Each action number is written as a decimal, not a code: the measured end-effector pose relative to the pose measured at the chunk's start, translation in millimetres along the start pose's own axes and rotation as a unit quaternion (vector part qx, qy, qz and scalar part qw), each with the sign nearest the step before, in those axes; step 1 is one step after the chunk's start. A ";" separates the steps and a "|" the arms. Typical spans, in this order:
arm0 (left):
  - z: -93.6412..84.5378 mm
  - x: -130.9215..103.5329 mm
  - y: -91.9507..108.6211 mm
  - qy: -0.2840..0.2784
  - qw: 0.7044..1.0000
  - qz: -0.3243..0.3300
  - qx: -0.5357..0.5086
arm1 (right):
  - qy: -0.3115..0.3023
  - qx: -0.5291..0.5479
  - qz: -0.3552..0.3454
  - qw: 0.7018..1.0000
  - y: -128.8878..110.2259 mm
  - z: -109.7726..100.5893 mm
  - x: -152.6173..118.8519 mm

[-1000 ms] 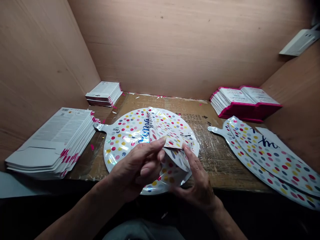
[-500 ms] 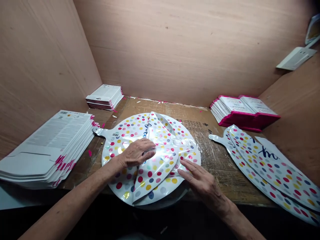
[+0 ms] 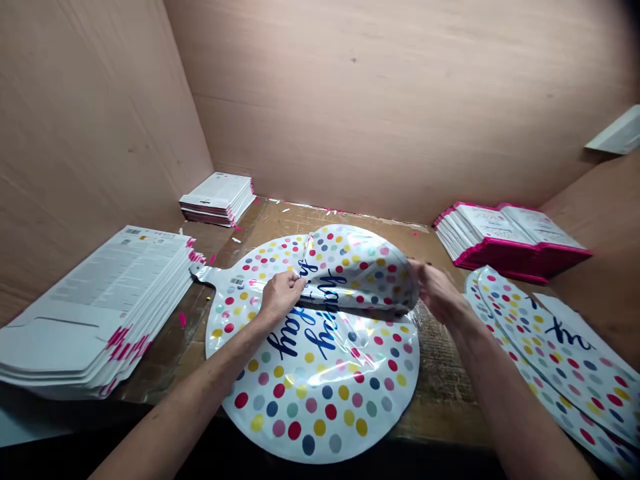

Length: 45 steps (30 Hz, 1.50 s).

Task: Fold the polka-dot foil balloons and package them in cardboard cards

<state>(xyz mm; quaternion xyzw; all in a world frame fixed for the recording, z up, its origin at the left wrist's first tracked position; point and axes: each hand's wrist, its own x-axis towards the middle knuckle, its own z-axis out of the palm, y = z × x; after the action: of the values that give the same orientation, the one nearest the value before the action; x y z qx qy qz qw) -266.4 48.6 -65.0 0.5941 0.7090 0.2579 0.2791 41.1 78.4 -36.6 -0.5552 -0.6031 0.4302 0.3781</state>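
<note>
Brown cardboard worktop (image 3: 440,383) bearing dotted balloons (image 3: 320,392), stacked cards (image 3: 107,290), pink scraps (image 3: 183,320)

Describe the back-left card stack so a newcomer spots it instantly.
On the cardboard-covered worktop, go to the far left corner where the wooden walls meet. Pick the white card stack there; it looks smaller than the nearer stack.

Big stack of printed white cards (image 3: 100,300) here, pink bits along its right edge. A smaller card stack (image 3: 217,197) sits just behind it. Way off to the big stack's right, farther back, there's a batch of white packs with hot pink edges (image 3: 505,233). Loose pink scrap (image 3: 183,321) just right of the big stack, on scuffed brown cardboard (image 3: 440,367). Plain wood panel (image 3: 90,120) on its left.
</note>
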 end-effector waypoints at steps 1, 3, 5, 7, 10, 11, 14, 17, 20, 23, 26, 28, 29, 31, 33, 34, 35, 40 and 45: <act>2.4 2.1 0.1 0.006 1.000 -0.006 0.006 | -0.007 0.013 -0.007 1.000 11.6 -1.8 -14.9; 5.9 3.8 -0.7 0.019 1.000 -0.008 0.018 | -0.001 -0.004 0.020 1.000 31.4 -1.9 -37.2; 9.6 3.2 -1.7 0.033 0.999 -0.009 0.016 | 0.040 -0.055 0.049 0.997 44.9 2.7 -45.1; 14.2 1.7 -2.6 0.058 0.998 -0.006 0.014 | 0.098 -0.144 0.044 0.984 51.5 9.3 -41.4; 19.7 -3.1 -0.9 0.104 0.994 0.009 0.045 | 0.140 -0.285 0.019 0.948 51.6 16.8 -29.1; 20.1 -5.4 1.3 0.116 0.991 0.014 0.064 | 0.144 -0.310 0.015 0.940 50.6 18.2 -25.6; 17.8 -10.1 14.2 0.163 0.977 0.063 0.119 | 0.153 -0.348 0.011 0.925 48.9 20.3 -18.1; 19.5 -0.6 29.9 0.158 0.947 0.212 0.181 | 0.142 -0.389 0.026 0.910 49.6 21.9 -15.8; 33.7 24.4 33.2 0.050 0.930 0.265 0.248 | 0.156 -0.432 0.024 0.888 46.5 26.1 -23.9; 52.3 46.4 20.8 -0.008 0.935 0.212 0.283 | 0.197 -0.485 -0.131 0.842 36.1 34.2 -38.6; 61.0 52.6 7.1 0.002 0.934 0.223 0.278 | 0.042 -0.554 -0.289 0.780 21.9 45.6 -41.2; 59.5 52.5 3.1 -0.005 0.940 0.229 0.253 | -0.082 -0.597 -0.274 0.750 13.1 54.4 -32.4; 57.5 53.2 2.7 -0.013 0.946 0.222 0.234 | -0.113 -0.620 -0.235 0.740 9.2 58.7 -26.6; 52.6 57.7 3.5 -0.030 0.963 0.194 0.185 | -0.123 -0.656 -0.150 0.730 2.5 65.7 -18.1; 47.6 65.2 5.4 -0.042 0.975 0.167 0.140 | -0.124 -0.674 -0.086 0.723 -3.9 68.4 -18.9; 44.9 68.4 6.7 -0.047 0.979 0.157 0.123 | -0.129 -0.676 -0.066 0.723 -7.6 67.7 -23.4; 41.7 70.0 8.3 -0.050 0.982 0.149 0.107 | -0.136 -0.674 -0.053 0.724 -12.0 65.7 -29.9; 25.0 23.1 25.5 0.013 0.991 0.125 -0.033 | -0.136 -0.658 0.007 0.741 -45.9 65.0 -68.2; 36.6 -69.8 39.7 -0.174 0.924 -0.074 -0.333 | -0.093 -0.597 0.033 0.797 -63.5 101.5 -98.4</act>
<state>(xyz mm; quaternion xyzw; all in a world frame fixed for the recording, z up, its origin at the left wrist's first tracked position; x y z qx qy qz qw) -203.2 -12.6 -57.1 0.4482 0.5647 0.3506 0.5978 -66.0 -30.4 -9.8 -0.6481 -0.7535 0.0470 -0.1003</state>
